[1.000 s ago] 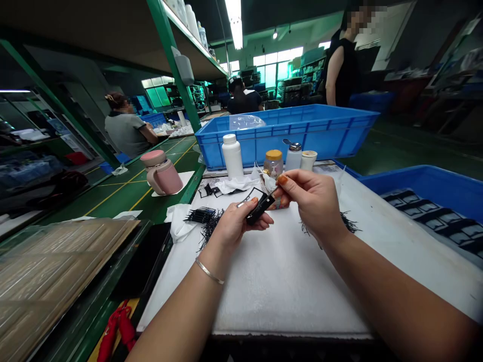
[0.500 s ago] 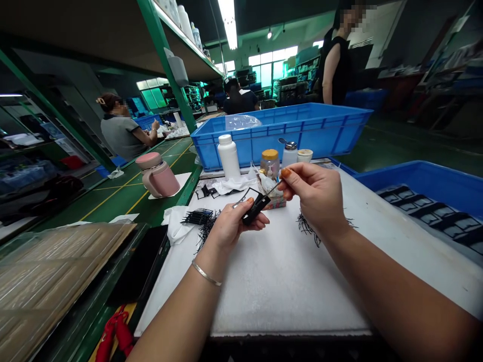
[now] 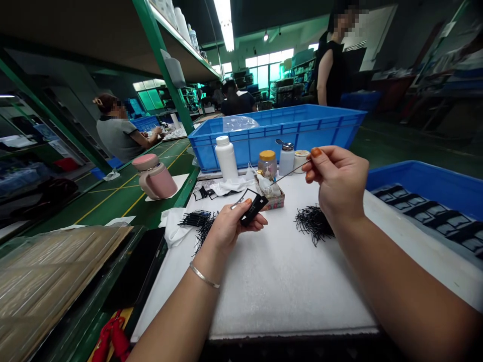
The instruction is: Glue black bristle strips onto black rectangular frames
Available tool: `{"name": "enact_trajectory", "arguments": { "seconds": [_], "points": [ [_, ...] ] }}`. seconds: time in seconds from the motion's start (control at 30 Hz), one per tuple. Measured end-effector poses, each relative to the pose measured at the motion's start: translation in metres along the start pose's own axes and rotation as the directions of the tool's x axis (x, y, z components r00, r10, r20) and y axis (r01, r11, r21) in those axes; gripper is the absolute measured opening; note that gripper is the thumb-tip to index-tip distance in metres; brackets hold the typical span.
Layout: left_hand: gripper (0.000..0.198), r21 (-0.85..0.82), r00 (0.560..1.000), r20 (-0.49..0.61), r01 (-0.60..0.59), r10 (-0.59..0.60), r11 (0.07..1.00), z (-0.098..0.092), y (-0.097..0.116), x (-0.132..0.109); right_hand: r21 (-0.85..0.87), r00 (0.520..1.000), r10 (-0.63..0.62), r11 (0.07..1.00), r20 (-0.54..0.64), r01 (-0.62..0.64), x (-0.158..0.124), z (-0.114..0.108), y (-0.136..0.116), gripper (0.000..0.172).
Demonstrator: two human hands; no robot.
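Observation:
My left hand (image 3: 229, 226) is closed around a black plastic piece (image 3: 253, 209), with a thin dark frame-like edge standing out beyond my thumb. My right hand (image 3: 339, 183) pinches a thin, needle-like rod (image 3: 290, 173) between thumb and fingers. The rod slants down to the left, its tip apart from the black piece and over a small patterned box (image 3: 278, 201). Below my right hand lies a tangled heap of thin black strips (image 3: 312, 224). Another heap of black strips (image 3: 204, 232) sits left of my left hand, beside a white cloth (image 3: 174, 226).
Behind my hands stand a white bottle (image 3: 226, 160), a yellow-lidded jar (image 3: 267, 163), a metal-topped bottle (image 3: 287, 160) and a large blue bin (image 3: 279, 133). A pink mug (image 3: 155, 177) is at left. Another blue bin (image 3: 433, 176) holds rows of black pieces at right. Several people are beyond.
My right hand has moved up and to the right, drawing the rod away from the black piece. My left hand keeps the piece in nearly the same place.

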State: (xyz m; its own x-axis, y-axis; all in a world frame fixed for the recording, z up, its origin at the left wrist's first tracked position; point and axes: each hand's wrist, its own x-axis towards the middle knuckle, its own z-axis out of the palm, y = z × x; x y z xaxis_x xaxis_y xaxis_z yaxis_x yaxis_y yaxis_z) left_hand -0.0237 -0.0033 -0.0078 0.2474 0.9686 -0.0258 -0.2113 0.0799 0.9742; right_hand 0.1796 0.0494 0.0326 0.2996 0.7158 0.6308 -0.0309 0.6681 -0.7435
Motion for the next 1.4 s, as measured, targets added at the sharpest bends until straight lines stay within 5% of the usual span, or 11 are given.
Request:
{"name": "enact_trajectory", "arguments": {
  "seconds": [0.33, 0.53, 0.77, 0.83, 0.9, 0.97, 1.07, 1.27, 1.4],
  "points": [
    [0.046, 0.002, 1.000, -0.015, 0.004, -0.004, 1.000, 0.002, 0.002, 0.000, -0.366, 0.986, -0.105, 0.919, 0.130, 0.146, 0.003, 0.004, 0.031, 0.024],
    [0.044, -0.003, 1.000, -0.003, 0.011, -0.011, 1.000, 0.003, 0.002, -0.001, -0.461, 0.961, -0.046, 0.870, 0.272, 0.172, -0.001, 0.015, 0.045, 0.022],
    [0.044, 0.007, 1.000, -0.018, 0.012, -0.011, 1.000, 0.004, 0.003, -0.001, -0.446, 0.949, -0.091, 0.866, 0.301, 0.225, -0.006, 0.018, 0.029, 0.015],
    [0.045, 0.017, 1.000, -0.019, 0.007, -0.007, 1.000, 0.004, 0.003, -0.001, -0.400, 0.934, -0.020, 0.900, 0.356, 0.172, -0.009, 0.017, 0.020, 0.022],
    [0.046, 0.031, 1.000, -0.018, 0.006, -0.005, 0.999, 0.004, 0.003, -0.001, -0.328, 0.858, 0.146, 0.944, 0.492, 0.028, -0.013, 0.016, 0.013, 0.030],
    [0.045, 0.043, 1.000, -0.008, 0.007, -0.006, 0.999, 0.004, 0.004, -0.001, -0.272, 0.718, 0.284, 0.953, 0.635, -0.137, -0.017, 0.017, 0.009, 0.033],
    [0.046, 0.059, 1.000, 0.014, 0.010, -0.011, 0.998, 0.005, 0.002, -0.001, -0.226, 0.592, 0.360, 0.930, 0.721, -0.289, -0.021, 0.019, 0.005, 0.028],
    [0.077, 0.001, 0.999, 0.029, 0.021, -0.021, 1.000, -0.001, -0.002, 0.003, -0.268, 0.666, 0.408, 0.913, 0.625, -0.308, -0.021, 0.020, 0.005, 0.028],
    [0.079, -0.097, 0.995, -0.092, -0.033, 0.024, 0.995, -0.008, 0.000, 0.006, -0.213, 0.687, 0.400, 0.914, 0.606, -0.345, -0.019, 0.019, 0.009, 0.030]
  ]
}}
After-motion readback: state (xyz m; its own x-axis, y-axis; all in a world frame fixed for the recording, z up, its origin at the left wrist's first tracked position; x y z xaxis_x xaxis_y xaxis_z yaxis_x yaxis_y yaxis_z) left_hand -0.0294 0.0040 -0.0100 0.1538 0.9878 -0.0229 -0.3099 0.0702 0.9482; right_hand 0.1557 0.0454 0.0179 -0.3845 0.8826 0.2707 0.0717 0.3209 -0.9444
